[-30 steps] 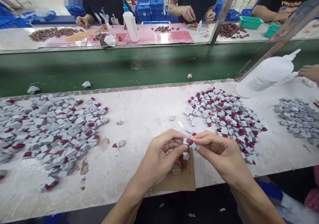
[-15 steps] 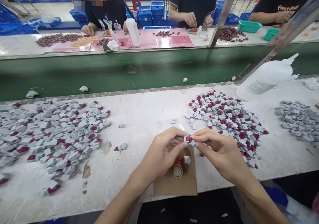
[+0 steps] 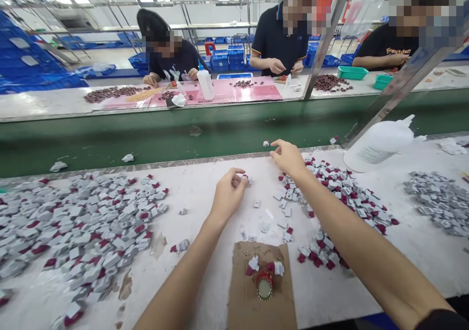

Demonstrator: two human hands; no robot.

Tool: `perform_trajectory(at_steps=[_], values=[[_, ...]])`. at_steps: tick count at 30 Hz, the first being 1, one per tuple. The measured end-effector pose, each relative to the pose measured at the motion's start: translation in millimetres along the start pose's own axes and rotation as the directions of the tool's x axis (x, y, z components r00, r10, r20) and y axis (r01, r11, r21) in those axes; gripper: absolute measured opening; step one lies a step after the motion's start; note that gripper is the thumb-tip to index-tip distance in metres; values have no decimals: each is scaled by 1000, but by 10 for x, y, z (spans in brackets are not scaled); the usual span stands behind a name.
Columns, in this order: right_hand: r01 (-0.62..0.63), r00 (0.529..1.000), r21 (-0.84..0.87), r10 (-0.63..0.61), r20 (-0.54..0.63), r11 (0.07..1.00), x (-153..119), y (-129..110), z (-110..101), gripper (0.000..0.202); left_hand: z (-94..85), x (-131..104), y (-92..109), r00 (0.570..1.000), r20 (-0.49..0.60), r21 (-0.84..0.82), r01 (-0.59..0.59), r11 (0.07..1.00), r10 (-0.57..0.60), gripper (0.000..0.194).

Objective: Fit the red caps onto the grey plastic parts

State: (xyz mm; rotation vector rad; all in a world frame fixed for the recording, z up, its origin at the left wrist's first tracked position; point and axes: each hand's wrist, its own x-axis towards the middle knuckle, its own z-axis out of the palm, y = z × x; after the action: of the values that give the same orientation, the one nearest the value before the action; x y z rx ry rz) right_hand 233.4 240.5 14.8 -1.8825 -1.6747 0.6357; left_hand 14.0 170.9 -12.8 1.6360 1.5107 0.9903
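Observation:
My left hand [image 3: 230,193] is closed in a pinch on a small grey-and-maroon plastic part [image 3: 246,178], above the middle of the white table. My right hand [image 3: 289,159] reaches out over the table's far edge, thumb and forefinger apart. Just off its fingertips lies another small grey-and-maroon part [image 3: 266,144] on the green belt [image 3: 227,134]. Nearer me, a piece of brown cardboard [image 3: 262,313] carries a red bottle cap [image 3: 264,287], a grey-and-maroon part [image 3: 253,265] and one more such part [image 3: 276,268] by the cap.
A big heap of grey-and-maroon parts [image 3: 98,227] covers the left; another heap [image 3: 337,188] lies under my right forearm. At right stand a white squeeze bottle [image 3: 381,144] and a grey heap [image 3: 439,203]. A metal post [image 3: 326,41] rises beyond. Several people work across the belt.
My hands have moved apart and away from the cardboard, both farther forward. My right hand has let go of the part and stretched to the belt. A part now lies on the cardboard's upper left. The view has tilted up.

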Motion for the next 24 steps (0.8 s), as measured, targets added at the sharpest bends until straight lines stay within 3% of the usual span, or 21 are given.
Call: perform_trajectory(at_steps=[3,8,12,15,18,24], values=[[-20,1000,-54,20,9,998,384,-105,211,38,99,262,-55,1000,-16,21,9,1000,-9,14],[5,999,-49,-3,43,999,652,-208,468,38,224,709,-80,999,-16,50,34,998,-34,9],[52,999,54,-53,12,997,663,-149,445,36,317,1102,-88,996,-18,97,84,992,-83,33],[84,996,170,-83,-11,982,458,-14,298,35,395,1347,-83,994,-17,135,110,985,-109,37],[81,997,291,-82,-10,953,64,161,94,32,439,1484,-73,991,-25,178,130,975,-128,38],[47,998,479,-22,-59,876,-728,331,-198,35,361,1411,37,981,-125,237,175,956,-148,30]])
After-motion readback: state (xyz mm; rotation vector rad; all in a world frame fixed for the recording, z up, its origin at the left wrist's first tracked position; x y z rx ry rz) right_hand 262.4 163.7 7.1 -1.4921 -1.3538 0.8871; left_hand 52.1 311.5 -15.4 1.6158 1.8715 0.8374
